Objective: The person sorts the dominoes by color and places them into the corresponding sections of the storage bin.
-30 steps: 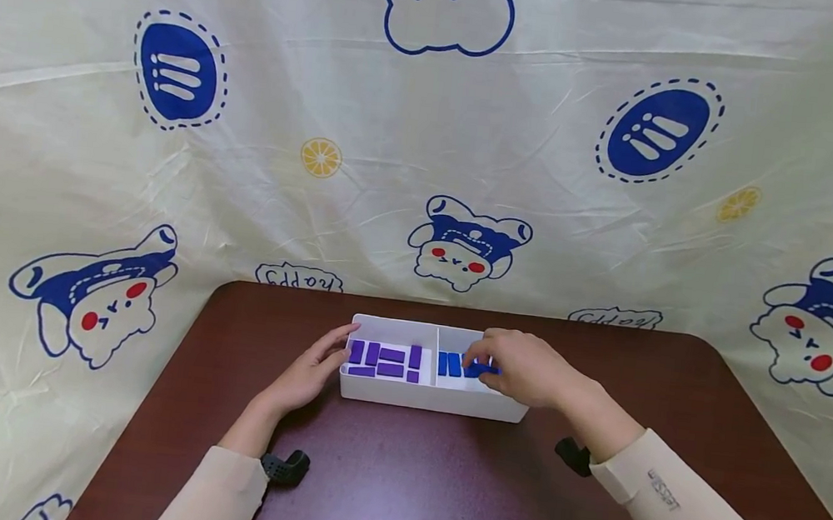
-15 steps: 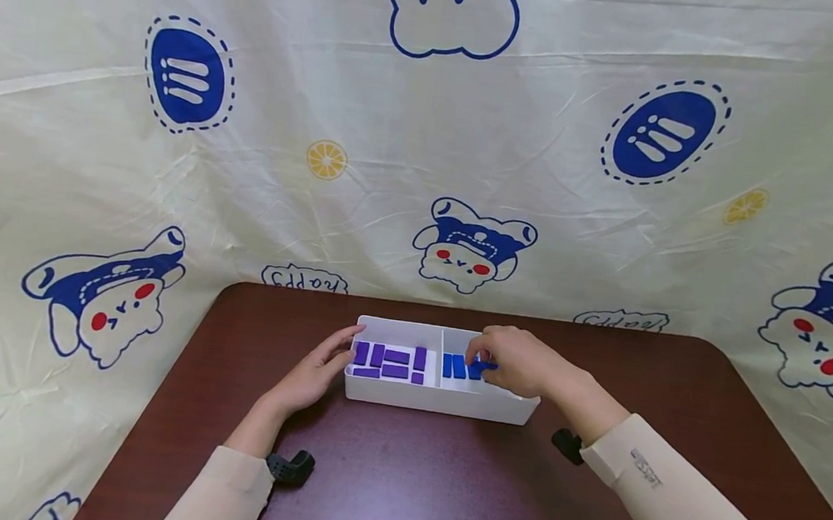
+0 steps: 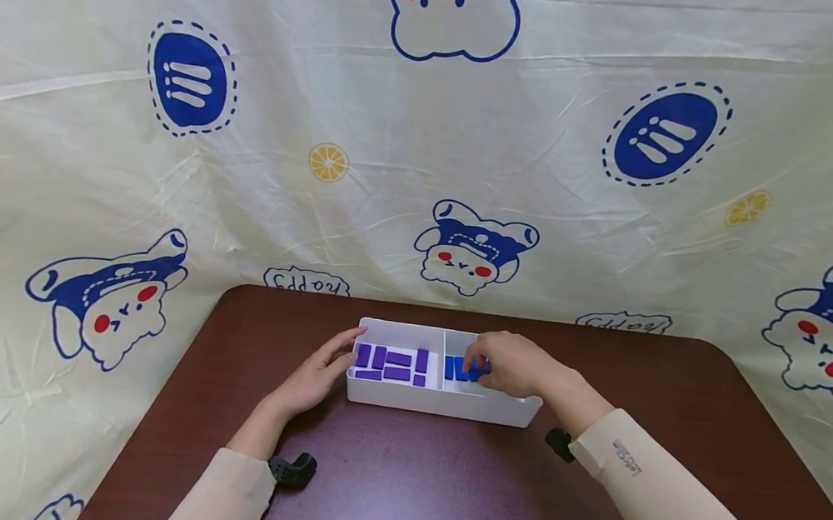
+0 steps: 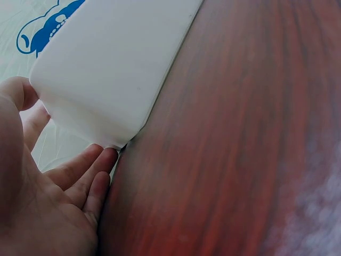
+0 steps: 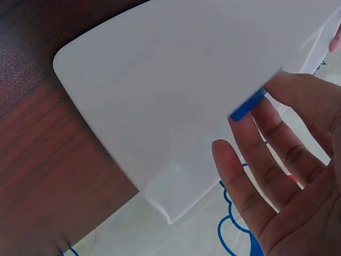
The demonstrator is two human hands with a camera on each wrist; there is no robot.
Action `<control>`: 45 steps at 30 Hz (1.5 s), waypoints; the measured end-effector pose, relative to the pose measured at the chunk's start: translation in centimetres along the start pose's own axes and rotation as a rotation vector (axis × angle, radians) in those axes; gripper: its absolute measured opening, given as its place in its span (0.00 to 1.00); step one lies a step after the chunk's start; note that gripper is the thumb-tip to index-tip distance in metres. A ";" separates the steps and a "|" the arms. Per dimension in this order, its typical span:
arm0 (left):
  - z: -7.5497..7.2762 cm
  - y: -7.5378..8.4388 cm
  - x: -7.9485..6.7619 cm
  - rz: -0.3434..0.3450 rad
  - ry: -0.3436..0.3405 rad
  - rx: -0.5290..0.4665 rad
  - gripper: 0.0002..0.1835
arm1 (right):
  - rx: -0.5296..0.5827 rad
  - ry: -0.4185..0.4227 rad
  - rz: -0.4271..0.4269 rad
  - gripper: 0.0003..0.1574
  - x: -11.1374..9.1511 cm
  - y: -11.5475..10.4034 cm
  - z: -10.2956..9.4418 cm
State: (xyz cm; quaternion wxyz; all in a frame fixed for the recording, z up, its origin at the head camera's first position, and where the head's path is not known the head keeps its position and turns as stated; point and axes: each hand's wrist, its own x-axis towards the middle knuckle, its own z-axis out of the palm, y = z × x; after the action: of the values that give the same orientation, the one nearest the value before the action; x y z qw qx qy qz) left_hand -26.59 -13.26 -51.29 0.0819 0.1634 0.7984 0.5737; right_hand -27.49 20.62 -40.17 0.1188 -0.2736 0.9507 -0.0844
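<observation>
A white two-compartment box [image 3: 440, 402] sits on the table. My left hand [image 3: 313, 376] rests against its left end with extended fingers; in the left wrist view, thumb and fingertips touch the box's corner and end wall. Several purple blocks [image 3: 398, 359] lie flat in the left compartment. In the right compartment, small blue blocks [image 3: 450, 367] stand in a row side by side. My right hand [image 3: 515, 363] reaches in there and pinches a blue block [image 5: 248, 106] between thumb and fingertips, at the row's right end. The hand hides the compartment's right part.
The box stands near the far edge of a dark brown wooden table [image 3: 410, 485]. Behind hangs a pale printed sheet [image 3: 242, 193]. Both wrists wear black bands, one seen below the left wrist as a dark clip [image 3: 293, 470].
The whole scene shifts slightly right as the head turns. My right hand edges left relative to the box, bringing its blue block close to the row. The left hand stays at the box's end.
</observation>
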 end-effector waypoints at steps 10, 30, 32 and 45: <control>0.1 -0.1 -0.1 -0.017 0.007 0.000 0.26 | 0.042 -0.047 0.004 0.13 0.5 0.6 0.6; 0.1 0.2 -0.4 -0.033 0.011 -0.003 0.26 | 0.068 -0.096 0.012 0.12 1.6 1.7 2.0; 0.1 0.1 -0.3 -0.031 0.008 0.001 0.26 | 0.062 -0.099 0.015 0.11 1.6 1.7 2.1; -0.1 0.1 -0.2 -0.031 0.002 0.005 0.26 | 0.058 -0.096 0.020 0.12 1.9 1.8 2.6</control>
State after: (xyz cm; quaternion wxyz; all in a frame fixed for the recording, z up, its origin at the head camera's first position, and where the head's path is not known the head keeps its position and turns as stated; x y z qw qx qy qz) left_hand -26.46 -13.34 -51.21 0.0892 0.1507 0.8025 0.5704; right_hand -29.26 20.89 -43.44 0.1732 -0.2643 0.9437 -0.0975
